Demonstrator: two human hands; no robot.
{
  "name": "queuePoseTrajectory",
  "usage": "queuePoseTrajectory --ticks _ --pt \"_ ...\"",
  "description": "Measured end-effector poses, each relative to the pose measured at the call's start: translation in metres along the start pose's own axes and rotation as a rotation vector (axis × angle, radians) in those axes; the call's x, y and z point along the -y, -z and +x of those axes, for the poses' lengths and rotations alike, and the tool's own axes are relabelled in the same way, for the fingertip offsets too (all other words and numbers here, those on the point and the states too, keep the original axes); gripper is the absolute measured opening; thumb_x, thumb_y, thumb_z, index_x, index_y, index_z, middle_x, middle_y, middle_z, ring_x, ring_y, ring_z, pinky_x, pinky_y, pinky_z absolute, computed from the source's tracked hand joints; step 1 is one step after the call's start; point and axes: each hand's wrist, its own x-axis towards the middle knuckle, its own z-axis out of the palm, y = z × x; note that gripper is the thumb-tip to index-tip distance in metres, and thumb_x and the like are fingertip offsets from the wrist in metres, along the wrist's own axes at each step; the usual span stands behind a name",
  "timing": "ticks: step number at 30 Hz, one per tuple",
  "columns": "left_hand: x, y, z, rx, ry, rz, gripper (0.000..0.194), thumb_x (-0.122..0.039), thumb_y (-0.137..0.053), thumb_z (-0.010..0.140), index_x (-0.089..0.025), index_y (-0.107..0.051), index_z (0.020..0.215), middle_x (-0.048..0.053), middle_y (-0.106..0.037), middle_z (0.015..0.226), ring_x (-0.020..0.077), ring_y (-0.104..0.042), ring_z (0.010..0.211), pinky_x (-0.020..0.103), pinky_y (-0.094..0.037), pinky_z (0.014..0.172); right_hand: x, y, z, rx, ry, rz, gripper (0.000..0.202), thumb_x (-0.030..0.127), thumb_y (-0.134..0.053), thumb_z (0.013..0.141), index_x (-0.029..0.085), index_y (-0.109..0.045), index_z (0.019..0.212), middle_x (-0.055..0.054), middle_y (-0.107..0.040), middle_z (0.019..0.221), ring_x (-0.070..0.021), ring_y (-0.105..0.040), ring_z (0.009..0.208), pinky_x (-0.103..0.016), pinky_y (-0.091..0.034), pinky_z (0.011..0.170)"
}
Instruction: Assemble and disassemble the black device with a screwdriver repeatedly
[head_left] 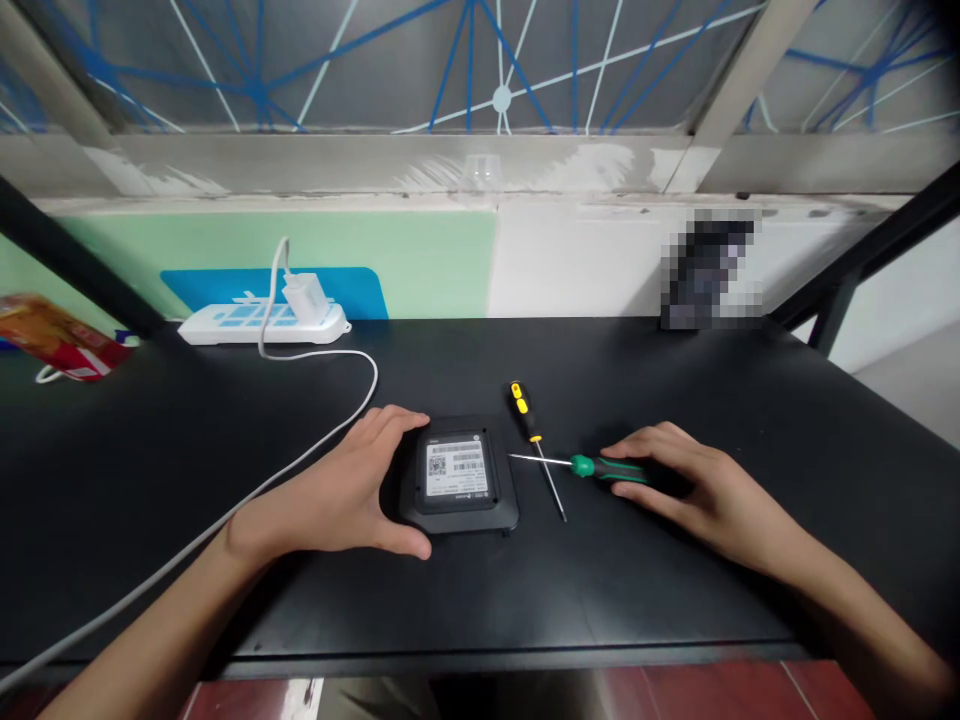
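A flat black device with a white printed label lies label side up on the black table. Along its left side curves my left hand, fingers at the far edge and thumb at the near edge, gripping it. My right hand is closed round the handle of a green and black screwdriver. The metal tip points left toward the device and stops a little short of it. Its shaft crosses that of a yellow and black screwdriver, which lies between the device and my right hand, handle away from me.
A white power strip with a plugged-in charger lies by the wall. Its white cable runs along the left, passing behind my left arm. A red and orange packet is far left; a pixelated dark object stands back right.
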Motion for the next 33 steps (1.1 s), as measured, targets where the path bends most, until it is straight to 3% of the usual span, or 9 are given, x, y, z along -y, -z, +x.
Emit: queuePoseTrajectory --ticks 9,15,22,28,30,33 --pt "-0.004 0.001 0.002 0.045 0.032 -0.004 0.116 -0.069 -0.081 0.068 -0.021 -0.022 0.155 0.019 -0.038 0.153 0.043 -0.035 0.144 0.063 -0.033 0.118 -0.004 0.011 -0.006 -0.022 -0.092 -0.031 0.03 0.052 -0.069 0.087 0.026 -0.069 0.103 -0.006 -0.073 0.108 -0.0226 -0.069 0.097 -0.036 -0.056 0.088" --pt "-0.006 0.001 0.003 0.055 0.014 -0.008 0.114 -0.066 -0.079 0.07 -0.019 -0.023 0.156 0.019 -0.036 0.156 0.0419 -0.034 0.145 0.061 -0.032 0.119 -0.002 0.005 -0.006 -0.193 -0.264 -0.14 0.044 0.065 -0.065 0.082 0.023 -0.067 0.092 -0.005 -0.074 0.089 -0.0186 -0.065 0.07 -0.029 -0.05 0.057" --pt "-0.007 0.001 0.002 0.052 0.008 -0.025 0.111 -0.067 -0.078 0.07 -0.018 -0.027 0.156 0.02 -0.037 0.155 0.0436 -0.035 0.144 0.063 -0.032 0.118 0.008 -0.004 -0.001 -0.177 -0.302 -0.251 0.043 0.065 -0.062 0.083 0.022 -0.065 0.087 -0.004 -0.072 0.074 -0.016 -0.058 0.053 -0.032 -0.046 0.053" --pt "-0.005 -0.002 0.003 0.029 -0.009 -0.018 0.11 -0.067 -0.077 0.07 -0.017 -0.03 0.156 0.019 -0.038 0.156 0.0425 -0.037 0.143 0.06 -0.034 0.118 0.017 -0.008 0.003 -0.193 -0.278 -0.324 0.041 0.063 -0.059 0.085 0.023 -0.064 0.086 -0.005 -0.072 0.075 -0.0183 -0.062 0.055 -0.034 -0.048 0.057" --pt "-0.005 -0.002 0.003 0.022 -0.01 -0.017 0.11 -0.068 -0.077 0.07 -0.017 -0.03 0.156 0.019 -0.039 0.155 0.0423 -0.037 0.143 0.059 -0.034 0.118 0.018 -0.007 0.003 -0.227 -0.265 -0.334 0.039 0.063 -0.06 0.086 0.023 -0.065 0.087 -0.006 -0.073 0.08 -0.0209 -0.066 0.063 -0.036 -0.051 0.062" --pt "-0.005 -0.003 0.002 0.035 -0.008 0.005 0.112 -0.069 -0.074 0.072 -0.014 -0.027 0.157 0.02 -0.035 0.157 0.0418 -0.034 0.145 0.058 -0.031 0.12 0.022 -0.007 0.004 -0.376 -0.215 -0.389 0.037 0.059 -0.058 0.09 0.023 -0.066 0.092 -0.01 -0.071 0.085 -0.023 -0.066 0.069 -0.039 -0.052 0.065"
